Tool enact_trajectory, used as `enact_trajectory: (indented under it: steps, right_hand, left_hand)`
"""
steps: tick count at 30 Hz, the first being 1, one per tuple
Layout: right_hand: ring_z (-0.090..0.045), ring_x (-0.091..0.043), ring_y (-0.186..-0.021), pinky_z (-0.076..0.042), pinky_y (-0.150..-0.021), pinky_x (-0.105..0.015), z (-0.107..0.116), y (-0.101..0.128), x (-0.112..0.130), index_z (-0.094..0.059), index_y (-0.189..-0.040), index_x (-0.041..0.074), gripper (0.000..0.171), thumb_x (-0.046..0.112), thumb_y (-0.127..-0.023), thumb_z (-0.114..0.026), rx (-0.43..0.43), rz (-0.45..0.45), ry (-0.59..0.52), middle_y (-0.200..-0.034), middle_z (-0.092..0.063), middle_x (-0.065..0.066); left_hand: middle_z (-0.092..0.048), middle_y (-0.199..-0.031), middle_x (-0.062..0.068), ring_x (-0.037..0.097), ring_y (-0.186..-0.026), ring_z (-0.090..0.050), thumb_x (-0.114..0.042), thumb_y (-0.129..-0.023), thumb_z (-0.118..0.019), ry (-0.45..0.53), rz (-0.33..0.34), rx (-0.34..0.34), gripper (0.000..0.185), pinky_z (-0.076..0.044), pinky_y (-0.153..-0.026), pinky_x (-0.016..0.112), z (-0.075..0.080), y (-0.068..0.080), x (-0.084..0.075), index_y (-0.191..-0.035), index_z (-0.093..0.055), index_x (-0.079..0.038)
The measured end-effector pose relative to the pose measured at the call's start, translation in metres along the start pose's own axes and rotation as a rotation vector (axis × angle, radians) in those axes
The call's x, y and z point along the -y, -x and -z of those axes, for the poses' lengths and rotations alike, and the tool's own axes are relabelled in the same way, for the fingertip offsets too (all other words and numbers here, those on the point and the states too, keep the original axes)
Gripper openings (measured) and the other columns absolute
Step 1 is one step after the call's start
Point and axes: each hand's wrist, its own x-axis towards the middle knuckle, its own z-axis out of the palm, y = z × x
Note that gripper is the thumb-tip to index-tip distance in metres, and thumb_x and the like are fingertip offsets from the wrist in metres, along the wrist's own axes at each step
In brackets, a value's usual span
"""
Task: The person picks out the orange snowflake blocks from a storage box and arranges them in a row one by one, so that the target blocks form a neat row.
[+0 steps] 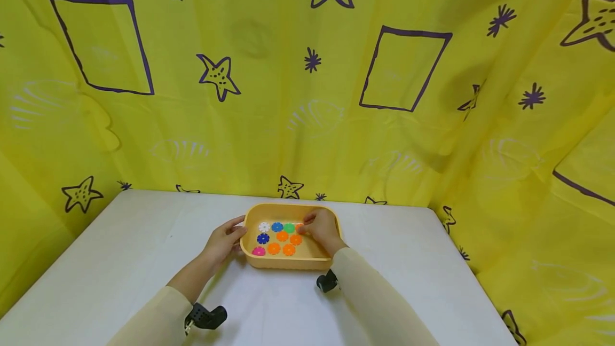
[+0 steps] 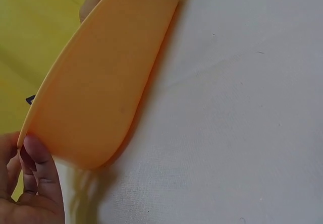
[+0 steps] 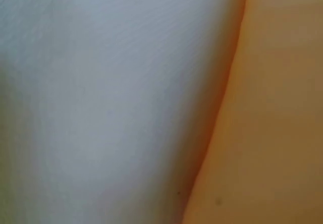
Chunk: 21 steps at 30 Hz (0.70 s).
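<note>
A light orange plastic tray (image 1: 302, 264) sits on the white table, with several notched, flower-shaped plastic discs lying flat in it. My left hand (image 1: 225, 240) grips the tray's left end; in the left wrist view the thumb (image 2: 38, 156) is on the outer wall and the fingers are over the rim. My right hand (image 1: 324, 229) reaches inside the tray and pinches an orange disc (image 1: 299, 226), partly hidden by the fingertips, just right of a green disc (image 1: 289, 228). The right wrist view shows only the tray's outer wall (image 3: 272, 123) and the tabletop, blurred.
Around those lie a white disc (image 1: 264, 227), a blue disc (image 1: 277, 226), a dark blue disc (image 1: 262, 238), a pink disc (image 1: 258, 251) and several other orange discs (image 1: 273, 249). Behind the table (image 1: 158, 244) hangs a yellow curtain (image 1: 269, 138) with drawn stars, which also runs along both sides.
</note>
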Motion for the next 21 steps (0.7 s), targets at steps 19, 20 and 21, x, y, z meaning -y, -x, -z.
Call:
enact_trajectory:
  steps: [19, 20, 21]
  right_hand:
    - [-0.060, -0.014, -0.069, -0.054, -0.066, -0.027, -0.0044, -0.0011, -0.0009, -0.071, -0.088, 0.000, 0.027, 0.006, -0.068, -0.088, -0.003, 0.010, 0.041, -0.078, -0.068, -0.007]
    - [-0.060, -0.014, -0.069, -0.055, -0.066, -0.027, -0.0044, -0.0013, -0.0012, -0.071, -0.088, 0.000, 0.027, 0.006, -0.068, -0.088, -0.003, 0.013, 0.041, -0.078, -0.068, -0.007]
    - [-0.061, -0.014, -0.069, -0.055, -0.066, -0.027, -0.0042, -0.0015, -0.0015, -0.071, -0.088, -0.001, 0.027, 0.005, -0.068, -0.087, -0.001, 0.021, 0.042, -0.079, -0.068, -0.007]
  left_hand:
    - [-0.047, -0.111, 0.010, 0.011, -0.075, -0.054, -0.018, -0.102, -0.052, 0.019, 0.032, 0.021, 0.050, -0.050, -0.062, 0.020, 0.0018, 0.0024, -0.0026, -0.150, -0.040, -0.010]
    - [-0.047, -0.111, 0.010, 0.012, -0.075, -0.054, -0.018, -0.102, -0.052, 0.019, 0.033, 0.020, 0.050, -0.050, -0.063, 0.020, 0.0017, 0.0027, -0.0028, -0.150, -0.040, -0.010]
    - [-0.047, -0.113, 0.011, 0.012, -0.075, -0.054, -0.018, -0.102, -0.052, 0.017, 0.035, 0.019, 0.050, -0.050, -0.063, 0.021, 0.0017, 0.0030, -0.0028, -0.150, -0.039, -0.010]
